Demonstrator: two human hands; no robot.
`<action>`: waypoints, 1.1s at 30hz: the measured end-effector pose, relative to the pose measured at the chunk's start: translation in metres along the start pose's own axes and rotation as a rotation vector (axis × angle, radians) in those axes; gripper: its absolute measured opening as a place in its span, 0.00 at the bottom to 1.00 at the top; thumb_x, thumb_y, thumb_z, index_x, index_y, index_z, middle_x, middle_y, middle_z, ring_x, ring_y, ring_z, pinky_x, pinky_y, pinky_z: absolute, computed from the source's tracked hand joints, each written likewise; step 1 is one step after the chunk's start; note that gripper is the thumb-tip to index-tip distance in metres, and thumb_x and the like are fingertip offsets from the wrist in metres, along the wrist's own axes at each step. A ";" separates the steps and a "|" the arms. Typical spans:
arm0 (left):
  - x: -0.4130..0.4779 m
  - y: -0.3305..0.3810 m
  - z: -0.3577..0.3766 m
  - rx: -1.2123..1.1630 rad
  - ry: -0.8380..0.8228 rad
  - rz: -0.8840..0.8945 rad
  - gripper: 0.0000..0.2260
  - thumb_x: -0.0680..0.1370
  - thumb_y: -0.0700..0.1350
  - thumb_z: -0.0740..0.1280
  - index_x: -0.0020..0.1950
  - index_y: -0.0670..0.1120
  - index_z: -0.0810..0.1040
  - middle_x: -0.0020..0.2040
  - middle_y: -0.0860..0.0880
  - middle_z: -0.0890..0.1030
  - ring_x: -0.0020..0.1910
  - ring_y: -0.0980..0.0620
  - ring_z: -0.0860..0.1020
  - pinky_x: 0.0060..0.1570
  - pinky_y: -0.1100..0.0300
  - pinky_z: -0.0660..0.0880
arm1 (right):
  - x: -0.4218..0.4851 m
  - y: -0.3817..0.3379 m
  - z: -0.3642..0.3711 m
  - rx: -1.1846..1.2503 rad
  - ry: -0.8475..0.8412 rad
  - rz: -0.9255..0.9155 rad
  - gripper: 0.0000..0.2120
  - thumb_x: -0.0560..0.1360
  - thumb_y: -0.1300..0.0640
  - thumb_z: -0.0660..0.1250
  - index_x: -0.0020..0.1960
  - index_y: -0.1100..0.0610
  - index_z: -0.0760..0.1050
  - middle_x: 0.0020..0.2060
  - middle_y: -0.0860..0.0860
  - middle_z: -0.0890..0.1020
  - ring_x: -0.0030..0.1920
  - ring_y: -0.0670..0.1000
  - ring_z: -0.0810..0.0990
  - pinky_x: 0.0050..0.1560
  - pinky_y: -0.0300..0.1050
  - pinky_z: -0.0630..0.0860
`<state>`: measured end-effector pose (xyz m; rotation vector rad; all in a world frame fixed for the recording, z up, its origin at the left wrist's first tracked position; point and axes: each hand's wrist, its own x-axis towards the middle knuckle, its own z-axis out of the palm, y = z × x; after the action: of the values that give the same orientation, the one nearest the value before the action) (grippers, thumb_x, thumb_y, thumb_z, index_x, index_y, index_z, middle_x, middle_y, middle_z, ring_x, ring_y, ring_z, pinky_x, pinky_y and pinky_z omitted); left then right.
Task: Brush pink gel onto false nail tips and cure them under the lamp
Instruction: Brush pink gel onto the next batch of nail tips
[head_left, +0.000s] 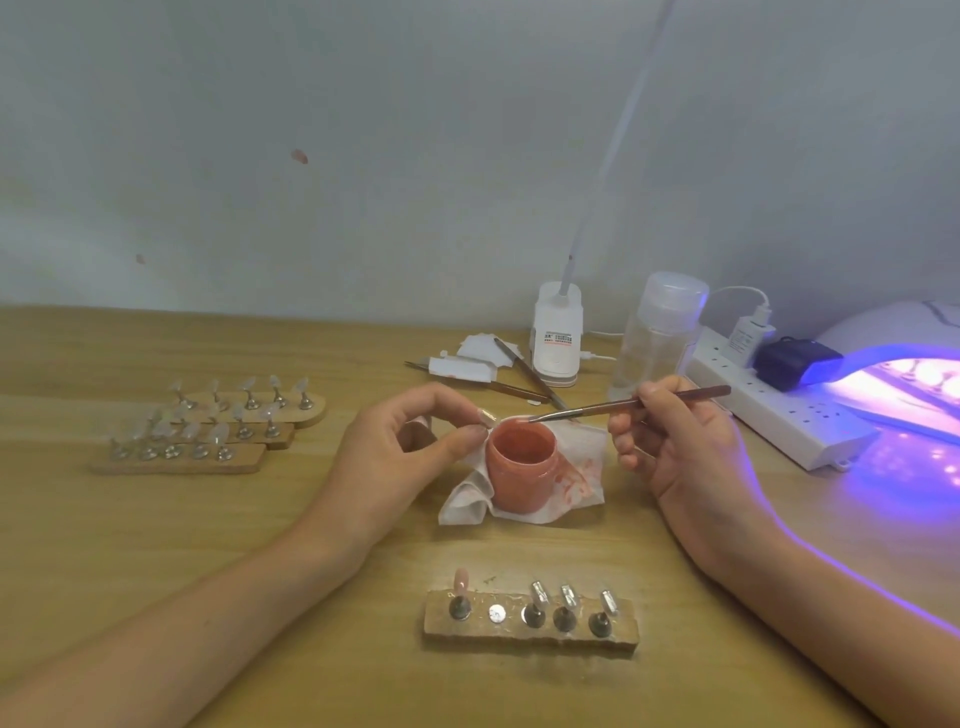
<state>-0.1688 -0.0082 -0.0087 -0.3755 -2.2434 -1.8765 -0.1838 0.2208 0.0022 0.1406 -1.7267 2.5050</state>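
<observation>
An open jar of pink gel (521, 464) stands on a stained white wipe (582, 478) mid-table. My left hand (405, 452) pinches a false nail tip (488, 417) on its small stand just left of the jar's rim. My right hand (670, 441) grips a thin brush (623, 406) whose bristle end touches the jar's far rim. Near the front edge a wooden holder (530, 631) carries one pink-coated tip (461, 581), one bare magnet and three clear tips. At the far right the curing lamp (904, 374) glows violet.
Three wooden holders (208, 441) with several clear tips lie at the left. Behind the jar are tweezers (519, 389), white pads (480, 358), a white bottle (557, 338) and a clear pump bottle (657, 338). A white power strip (779, 410) lies beside the lamp.
</observation>
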 end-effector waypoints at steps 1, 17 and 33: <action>-0.001 0.000 0.000 0.001 -0.005 0.006 0.03 0.70 0.51 0.74 0.42 0.56 0.83 0.42 0.55 0.83 0.36 0.49 0.71 0.38 0.57 0.73 | 0.000 0.000 0.000 0.008 -0.001 0.003 0.10 0.81 0.60 0.61 0.40 0.56 0.70 0.29 0.53 0.80 0.28 0.46 0.76 0.28 0.35 0.74; -0.002 0.000 -0.001 0.031 -0.015 0.000 0.06 0.72 0.39 0.75 0.41 0.49 0.82 0.42 0.52 0.83 0.31 0.56 0.73 0.34 0.66 0.73 | 0.003 0.002 0.000 -0.051 -0.110 -0.045 0.08 0.71 0.52 0.67 0.41 0.54 0.70 0.33 0.55 0.83 0.31 0.49 0.82 0.31 0.36 0.77; -0.001 -0.002 -0.003 0.078 -0.035 -0.021 0.07 0.72 0.40 0.75 0.40 0.50 0.81 0.42 0.45 0.83 0.31 0.57 0.74 0.35 0.63 0.73 | 0.002 0.005 0.000 -0.129 -0.102 -0.086 0.07 0.76 0.55 0.66 0.43 0.56 0.69 0.32 0.55 0.82 0.30 0.49 0.81 0.32 0.38 0.77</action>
<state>-0.1681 -0.0118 -0.0102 -0.3775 -2.3437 -1.7997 -0.1868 0.2193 -0.0019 0.3302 -1.8720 2.3560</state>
